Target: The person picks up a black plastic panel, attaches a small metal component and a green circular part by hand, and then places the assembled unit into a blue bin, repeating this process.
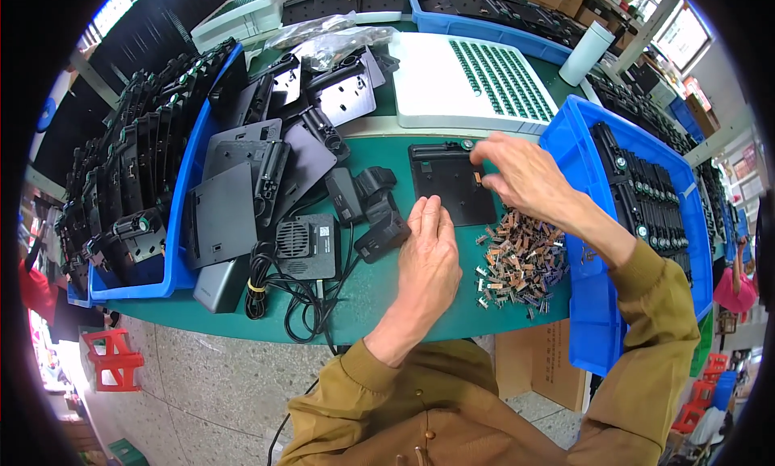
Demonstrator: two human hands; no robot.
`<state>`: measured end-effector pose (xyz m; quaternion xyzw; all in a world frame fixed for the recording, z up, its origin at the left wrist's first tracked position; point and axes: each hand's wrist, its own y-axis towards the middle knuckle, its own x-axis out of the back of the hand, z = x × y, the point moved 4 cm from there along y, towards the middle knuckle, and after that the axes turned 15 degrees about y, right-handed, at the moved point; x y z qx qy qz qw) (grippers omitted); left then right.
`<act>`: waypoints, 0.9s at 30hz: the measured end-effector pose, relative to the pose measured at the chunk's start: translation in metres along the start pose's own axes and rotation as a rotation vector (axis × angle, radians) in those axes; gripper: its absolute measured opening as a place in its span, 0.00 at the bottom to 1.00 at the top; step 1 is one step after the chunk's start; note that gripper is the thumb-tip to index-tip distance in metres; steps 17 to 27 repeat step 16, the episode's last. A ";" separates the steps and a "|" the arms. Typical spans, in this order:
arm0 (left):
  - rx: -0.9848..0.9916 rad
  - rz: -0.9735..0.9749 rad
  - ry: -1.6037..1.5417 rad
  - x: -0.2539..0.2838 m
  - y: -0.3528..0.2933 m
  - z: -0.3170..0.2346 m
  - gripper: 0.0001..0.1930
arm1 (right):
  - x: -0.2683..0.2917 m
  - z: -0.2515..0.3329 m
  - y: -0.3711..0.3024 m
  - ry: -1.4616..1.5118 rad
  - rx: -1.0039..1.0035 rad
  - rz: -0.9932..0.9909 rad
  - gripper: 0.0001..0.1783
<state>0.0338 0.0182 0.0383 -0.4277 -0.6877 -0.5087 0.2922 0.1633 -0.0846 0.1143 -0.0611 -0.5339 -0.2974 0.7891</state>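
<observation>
A black rectangular plate (442, 193) with a ribbed cylinder along its far edge lies on the green table in front of me. My left hand (430, 252) is flat and open, fingers together, its fingertips on the plate's near left edge. Over the plate's far right corner, my right hand (521, 174) has bent fingers, with thumb and forefinger apart and nothing visible between them. Near those fingertips are a small green-topped round part (467, 145) and a small orange-brown piece (478, 177) at the plate's right side. A heap of small brown-and-metal slide switches (523, 260) lies just below my right hand.
Black plate assemblies (222, 212) lie stacked on the left, beside a full blue bin (182, 248). Black adapters (379, 212) and a coiled cable (257, 284) sit nearer. A white tray (428, 75) of green parts stands behind; another blue bin (577, 155) is at right.
</observation>
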 end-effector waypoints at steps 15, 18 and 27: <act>-0.047 0.034 0.044 0.000 0.000 -0.001 0.32 | -0.046 -0.045 0.064 0.010 0.048 0.101 0.20; -0.051 0.034 0.058 0.002 0.002 -0.002 0.37 | -0.045 -0.045 0.063 0.009 0.049 0.088 0.20; -0.051 0.034 0.058 0.002 0.002 -0.002 0.37 | -0.045 -0.045 0.063 0.009 0.049 0.088 0.20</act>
